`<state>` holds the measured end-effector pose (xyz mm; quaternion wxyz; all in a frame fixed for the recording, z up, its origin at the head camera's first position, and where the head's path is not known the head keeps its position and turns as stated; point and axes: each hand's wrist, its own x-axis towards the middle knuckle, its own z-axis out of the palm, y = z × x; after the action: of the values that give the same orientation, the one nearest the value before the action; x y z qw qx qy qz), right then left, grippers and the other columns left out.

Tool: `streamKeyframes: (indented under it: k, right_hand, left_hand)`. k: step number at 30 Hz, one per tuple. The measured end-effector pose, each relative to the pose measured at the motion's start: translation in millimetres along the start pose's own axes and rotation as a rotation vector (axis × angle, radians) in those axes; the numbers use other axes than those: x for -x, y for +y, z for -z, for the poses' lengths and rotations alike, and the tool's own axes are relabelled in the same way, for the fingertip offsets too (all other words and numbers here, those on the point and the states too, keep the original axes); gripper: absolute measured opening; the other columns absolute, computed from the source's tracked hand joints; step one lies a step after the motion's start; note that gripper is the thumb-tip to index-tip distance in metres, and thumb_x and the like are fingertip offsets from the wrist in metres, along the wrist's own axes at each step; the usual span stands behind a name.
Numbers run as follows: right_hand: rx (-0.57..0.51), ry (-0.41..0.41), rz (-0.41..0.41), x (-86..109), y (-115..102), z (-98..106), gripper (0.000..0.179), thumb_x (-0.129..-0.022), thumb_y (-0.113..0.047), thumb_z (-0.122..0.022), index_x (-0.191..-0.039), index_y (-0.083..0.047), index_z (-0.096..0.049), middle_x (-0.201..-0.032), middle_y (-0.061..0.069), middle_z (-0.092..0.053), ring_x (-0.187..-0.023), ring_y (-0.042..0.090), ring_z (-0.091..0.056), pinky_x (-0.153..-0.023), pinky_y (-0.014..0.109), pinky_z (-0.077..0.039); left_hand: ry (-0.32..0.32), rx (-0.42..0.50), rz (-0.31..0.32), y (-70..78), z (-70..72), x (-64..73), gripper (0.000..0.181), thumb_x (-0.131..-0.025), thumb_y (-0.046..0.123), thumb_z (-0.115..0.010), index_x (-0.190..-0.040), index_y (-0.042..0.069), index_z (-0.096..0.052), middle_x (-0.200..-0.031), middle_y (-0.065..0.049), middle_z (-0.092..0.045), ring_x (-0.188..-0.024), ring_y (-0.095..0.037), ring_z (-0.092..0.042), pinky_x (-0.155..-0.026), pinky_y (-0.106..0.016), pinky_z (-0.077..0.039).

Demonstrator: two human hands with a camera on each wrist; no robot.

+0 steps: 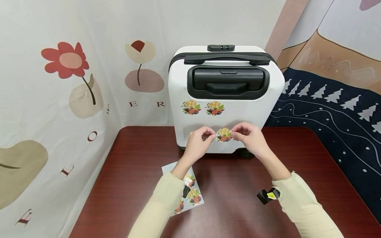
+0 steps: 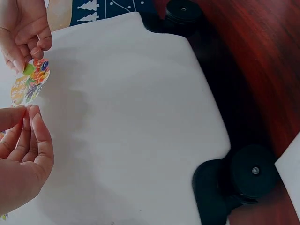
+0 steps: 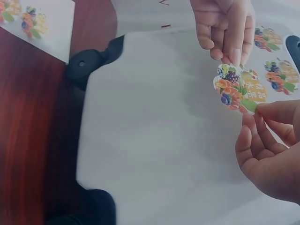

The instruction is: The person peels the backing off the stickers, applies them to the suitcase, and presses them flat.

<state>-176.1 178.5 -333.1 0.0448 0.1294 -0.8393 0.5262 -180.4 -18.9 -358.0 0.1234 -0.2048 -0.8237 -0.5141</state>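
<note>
Sleeves foremost, both hands pinch a sticker, fruit downward, long axis seemingly crosswise.

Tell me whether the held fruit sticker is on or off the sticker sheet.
Off: the left hand and right hand pinch the fruit sticker, while the sticker sheet lies apart on the table.

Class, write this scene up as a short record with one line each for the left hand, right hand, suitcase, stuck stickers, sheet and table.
Left hand: pinches one edge of a loose fruit sticker
Right hand: pinches the opposite edge
Suitcase: white, upright, behind the loose sticker; contact between them unclear
Stuck stickers: two, side by side, below the suitcase's black recess
Sheet: bears more stickers, partly hidden by the left arm
Table: reddish-brown, under suitcase and sheet
</note>
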Motion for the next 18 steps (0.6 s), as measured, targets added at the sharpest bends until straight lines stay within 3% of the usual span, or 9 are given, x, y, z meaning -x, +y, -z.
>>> streamKeyframes:
  k: [4,10,18]
  right_hand:
    - [0.031,0.038,0.023,-2.1,-4.9,5.5,0.009,-0.086,-0.006,-0.062,-0.091,0.002,-0.064,-0.079,0.015,-0.062,-0.069,0.021,-0.057,-0.063,0.032,-0.050]
    - [0.036,0.095,0.045,-4.2,-9.9,11.3,0.011,-0.086,-0.007,-0.061,-0.091,0.003,-0.064,-0.079,0.018,-0.062,-0.067,0.015,-0.056,-0.060,0.023,-0.047]
    - [0.032,0.166,0.082,-7.1,-18.9,22.2,0.012,-0.086,-0.007,-0.062,-0.091,0.004,-0.065,-0.074,0.008,-0.060,-0.064,0.011,-0.054,-0.058,0.019,-0.045]
  left_hand:
    - [0.025,0.000,-0.016,5.9,-1.1,-7.0,0.004,-0.085,0.008,-0.062,-0.084,0.005,-0.064,-0.077,-0.003,-0.064,-0.069,-0.011,-0.058,-0.064,-0.019,-0.048]
    - [0.039,-0.011,-0.034,12.5,-3.2,-15.6,0.004,-0.086,0.009,-0.062,-0.085,0.005,-0.065,-0.078,-0.003,-0.065,-0.071,-0.011,-0.058,-0.064,-0.019,-0.048]
    - [0.030,-0.012,-0.066,24.3,-5.5,-26.4,0.005,-0.087,0.009,-0.061,-0.088,0.005,-0.064,-0.082,-0.004,-0.065,-0.074,-0.011,-0.059,-0.065,-0.017,-0.047]
